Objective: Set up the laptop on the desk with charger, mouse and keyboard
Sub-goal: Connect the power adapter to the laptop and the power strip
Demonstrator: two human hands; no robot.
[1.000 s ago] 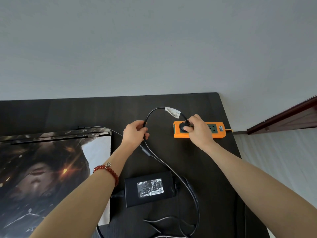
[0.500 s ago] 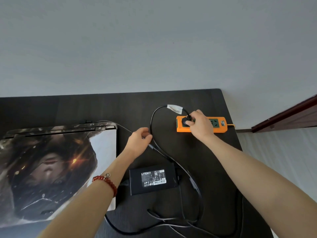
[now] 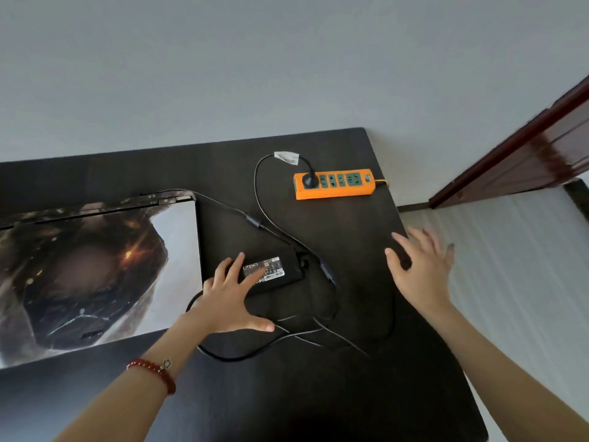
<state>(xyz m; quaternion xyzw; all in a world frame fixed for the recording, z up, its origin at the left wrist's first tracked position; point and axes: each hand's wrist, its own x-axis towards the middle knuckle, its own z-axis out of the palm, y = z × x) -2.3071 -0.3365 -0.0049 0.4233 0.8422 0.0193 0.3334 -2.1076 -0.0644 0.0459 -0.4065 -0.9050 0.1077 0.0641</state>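
Note:
The closed laptop (image 3: 95, 266), its lid covered with dark artwork, lies at the left of the black desk (image 3: 318, 393). The black charger brick (image 3: 274, 271) sits to the laptop's right. Its thin cord (image 3: 223, 204) runs to the laptop's back corner. Its mains cable (image 3: 259, 199) loops up to a black plug (image 3: 309, 180) seated in the orange power strip (image 3: 333, 186). My left hand (image 3: 229, 298) hovers spread over the brick's left end, fingers on or just above it. My right hand (image 3: 420, 269) is spread open near the desk's right edge, holding nothing.
Loose cable loops (image 3: 287, 339) lie in front of the brick. A dark wooden door (image 3: 526, 148) stands at the right, past the desk edge. A grey wall rises behind the desk. Pale flooring (image 3: 510, 266) shows to the right of the desk.
My right hand let go of the plug, now seated in the power strip, and drew back toward the desk's right edge. My left hand released the cable and dropped to the charger brick.

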